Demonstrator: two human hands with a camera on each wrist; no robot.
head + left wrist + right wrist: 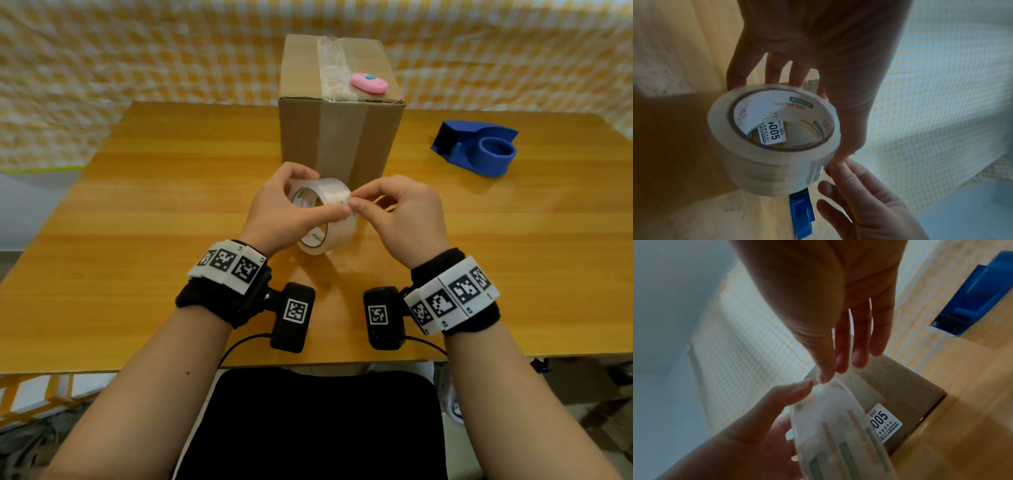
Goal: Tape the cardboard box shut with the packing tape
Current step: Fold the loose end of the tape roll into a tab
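Note:
The tall cardboard box (339, 137) stands upright at the table's middle, with a wrinkled clear tape strip (332, 72) along its top seam. In front of it, above the table, my left hand (291, 209) grips a roll of clear packing tape (325, 219), thumb on the outer face and fingers behind. In the left wrist view the roll (772, 138) shows its printed core. My right hand (354, 201) pinches the roll's outer layer with thumb and forefinger, right beside my left thumb. The right wrist view shows the roll (838, 426) edge-on under those fingertips (824, 376).
A pink oval object (369, 83) lies on the box top beside the tape strip. A blue tape dispenser (479, 147) sits on the wooden table (154, 222) to the right of the box. A yellow checked cloth (137, 51) hangs behind the table.

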